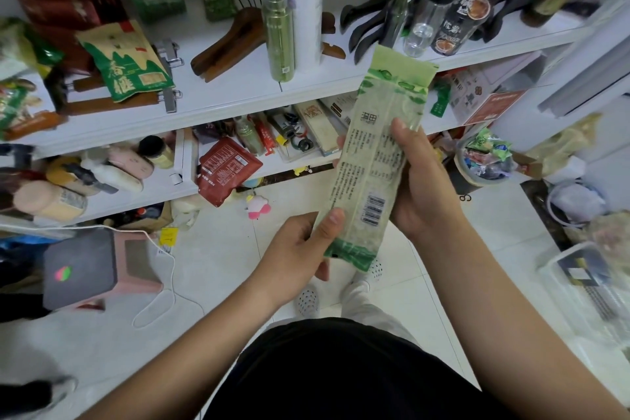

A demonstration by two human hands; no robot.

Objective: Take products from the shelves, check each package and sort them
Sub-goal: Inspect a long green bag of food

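Observation:
A long pale-green package (pixel 375 160) with printed text and a barcode is held upright in front of the shelves, its back side facing me. My left hand (pixel 300 249) grips its lower end, thumb on the front. My right hand (pixel 419 181) holds its right edge at mid-height, thumb across the face and fingertips showing on the far side. White shelves (pixel 238 102) behind carry bottles, bags and hangers.
The upper shelf holds a green-and-tan bag (pixel 126 61), a green bottle (pixel 279 27), a white pump bottle (pixel 305 10) and dark hangers. A red pouch (pixel 226 170) leans on the lower shelf. A grey box on a pink stool (pixel 85 266) stands on the floor at left; a white bin (pixel 579 283) is at right.

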